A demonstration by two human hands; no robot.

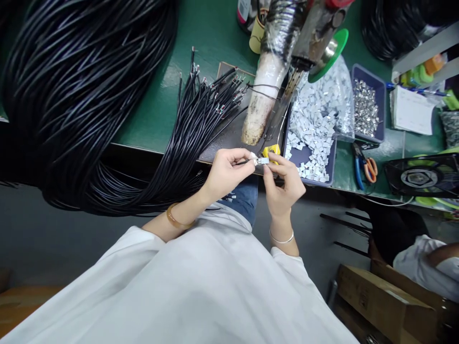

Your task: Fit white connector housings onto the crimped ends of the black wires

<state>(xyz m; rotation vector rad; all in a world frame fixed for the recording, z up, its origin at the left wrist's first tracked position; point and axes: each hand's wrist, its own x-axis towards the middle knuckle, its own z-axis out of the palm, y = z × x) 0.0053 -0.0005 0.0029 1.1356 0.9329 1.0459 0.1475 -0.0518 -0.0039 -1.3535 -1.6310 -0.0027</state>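
Note:
My left hand (228, 173) is closed in a pinch on the end of a black cable, close to the front edge of the bench. A small pale connector piece (264, 161) with a metallic part sits at the cable's end, between my two hands. The thumb and forefinger of my right hand (284, 184) are closed at the far end of that piece. Just behind the fingertips is a yellow object (271, 152), partly hidden. A soldering iron-like tool (287, 95) and a stained white tube (263, 95) slant down above my hands.
A bundle of black cables (193, 119) with stripped ends lies left, beside a large cable coil (89, 71). Right are a tray of pale pieces (333, 167), a bin of metal parts (382, 110), pliers (365, 167) and a fan (419, 177). Another person's sleeve (423, 263) shows.

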